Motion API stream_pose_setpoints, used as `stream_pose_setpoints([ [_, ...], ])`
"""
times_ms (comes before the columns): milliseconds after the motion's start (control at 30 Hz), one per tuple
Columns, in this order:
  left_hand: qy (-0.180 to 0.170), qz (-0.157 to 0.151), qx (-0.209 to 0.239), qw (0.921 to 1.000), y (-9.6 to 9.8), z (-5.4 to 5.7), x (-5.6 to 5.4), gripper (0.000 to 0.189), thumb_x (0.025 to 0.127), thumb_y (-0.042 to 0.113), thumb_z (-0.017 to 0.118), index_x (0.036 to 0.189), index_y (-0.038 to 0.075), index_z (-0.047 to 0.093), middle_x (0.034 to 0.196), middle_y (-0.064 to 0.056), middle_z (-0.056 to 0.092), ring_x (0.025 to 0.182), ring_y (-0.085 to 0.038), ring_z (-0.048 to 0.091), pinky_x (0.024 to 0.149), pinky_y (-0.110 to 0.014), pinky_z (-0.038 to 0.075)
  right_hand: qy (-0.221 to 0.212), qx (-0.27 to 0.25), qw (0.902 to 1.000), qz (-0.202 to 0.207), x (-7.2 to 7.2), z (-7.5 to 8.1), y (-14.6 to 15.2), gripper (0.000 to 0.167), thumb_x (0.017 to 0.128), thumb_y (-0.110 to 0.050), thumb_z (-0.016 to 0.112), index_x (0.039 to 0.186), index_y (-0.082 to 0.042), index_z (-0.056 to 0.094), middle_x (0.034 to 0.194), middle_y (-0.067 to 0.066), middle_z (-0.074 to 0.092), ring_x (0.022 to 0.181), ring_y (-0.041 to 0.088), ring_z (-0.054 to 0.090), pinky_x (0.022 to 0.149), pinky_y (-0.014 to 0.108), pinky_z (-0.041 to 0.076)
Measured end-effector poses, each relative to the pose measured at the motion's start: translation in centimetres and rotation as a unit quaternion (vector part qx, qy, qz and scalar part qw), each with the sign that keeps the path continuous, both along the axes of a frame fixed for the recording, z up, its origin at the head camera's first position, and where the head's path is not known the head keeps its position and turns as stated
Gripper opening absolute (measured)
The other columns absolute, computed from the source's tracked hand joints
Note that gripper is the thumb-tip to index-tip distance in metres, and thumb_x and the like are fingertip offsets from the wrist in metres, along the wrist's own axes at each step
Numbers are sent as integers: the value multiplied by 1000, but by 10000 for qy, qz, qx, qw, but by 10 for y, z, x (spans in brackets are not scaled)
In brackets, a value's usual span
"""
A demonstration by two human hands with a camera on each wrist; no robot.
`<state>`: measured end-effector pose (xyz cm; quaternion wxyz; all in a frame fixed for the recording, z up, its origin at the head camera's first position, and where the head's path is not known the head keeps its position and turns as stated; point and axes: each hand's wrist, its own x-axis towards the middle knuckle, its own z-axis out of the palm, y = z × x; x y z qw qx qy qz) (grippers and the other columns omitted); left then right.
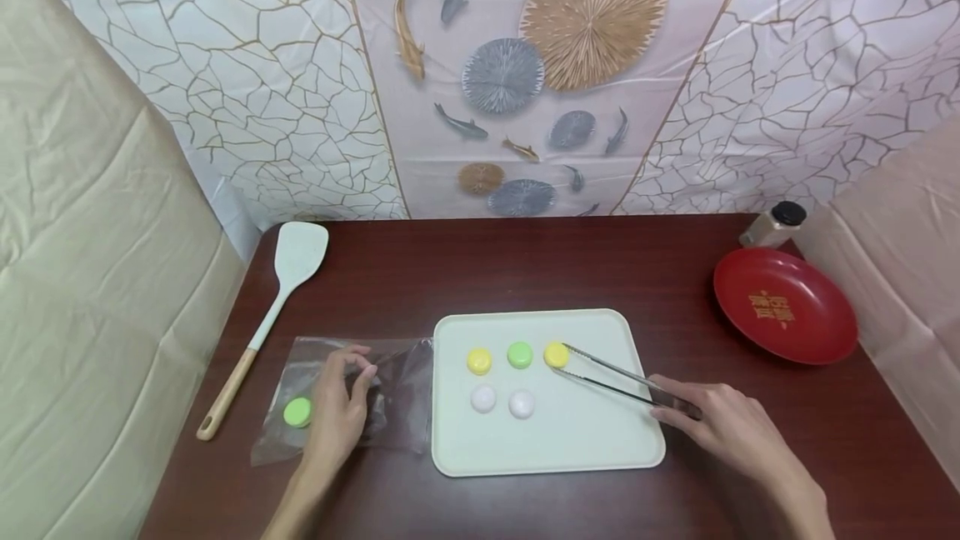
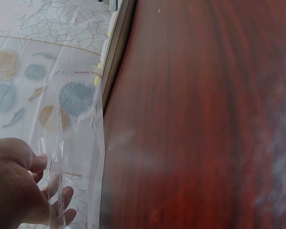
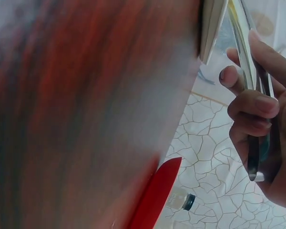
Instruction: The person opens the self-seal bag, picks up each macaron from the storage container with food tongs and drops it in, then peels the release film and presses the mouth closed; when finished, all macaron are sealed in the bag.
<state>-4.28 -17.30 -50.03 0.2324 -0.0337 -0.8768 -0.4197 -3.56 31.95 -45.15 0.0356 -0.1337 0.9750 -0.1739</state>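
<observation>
My right hand [image 1: 731, 423] grips metal tongs [image 1: 611, 390] over the right side of a pale rectangular tray [image 1: 585, 448]. The tong tips stand either side of a yellow macaron [image 1: 556, 354] in the tray's back row. Left of it in that row are a green macaron [image 1: 520, 355] and another yellow macaron [image 1: 479, 361]. Two whitish macarons [image 1: 483, 398] lie in front. With thumb and fingers my left hand [image 1: 341, 407] pinches the film of a clear plastic bag [image 2: 81, 138], left of the tray. Another green macaron [image 1: 297, 412] shows through the bag, beside that hand.
A white spatula [image 1: 300, 252] with a wooden handle lies along the table's left side. At the right stands a red oval plate [image 1: 813, 315] with gold characters, and behind it a small black-lidded jar [image 1: 772, 225]. Patterned cloth hangs behind the dark table [image 1: 525, 265].
</observation>
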Motion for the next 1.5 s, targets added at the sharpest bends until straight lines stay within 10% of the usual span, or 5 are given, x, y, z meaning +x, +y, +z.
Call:
stream_pose_setpoints([
  [267, -97, -80, 44, 9999, 1, -1, 0, 14, 98, -8, 72, 99, -2, 60, 120, -25, 73, 115, -48, 68, 101, -45, 44, 170, -91, 9998, 28, 2, 4, 1, 49, 90, -38, 90, 134, -19, 80, 106, -5, 84, 88, 14, 74, 67, 47, 57],
  [533, -247, -79, 118, 9996, 0, 1, 1, 14, 100, -7, 71, 99, -1, 59, 121, -25, 71, 118, -49, 66, 103, -50, 42, 208, -558, 9975, 376, -4, 15, -22, 45, 92, -36, 90, 132, -20, 81, 82, -30, 66, 74, -7, 54, 65, 30, 48],
  [1167, -334, 7, 168, 9993, -1, 2, 3, 12, 101, -7, 70, 99, -1, 59, 122, -25, 71, 119, -48, 65, 104, -49, 43, -183, -792, 9830, 1647, -21, 17, -112, 38, 100, -37, 82, 132, -17, 81, 71, -22, 55, 66, -4, 43, 58, 21, 38],
  [1500, -539, 59, 269, 9982, 0, 3, 4, 11, 102, -7, 68, 100, -1, 60, 124, -25, 71, 122, -48, 64, 107, -59, 43, -212, -774, 9701, 2290, -28, 11, -157, 34, 105, -32, 76, 132, -11, 79, 90, -3, 79, 71, 0, 48, 64, 25, 44],
])
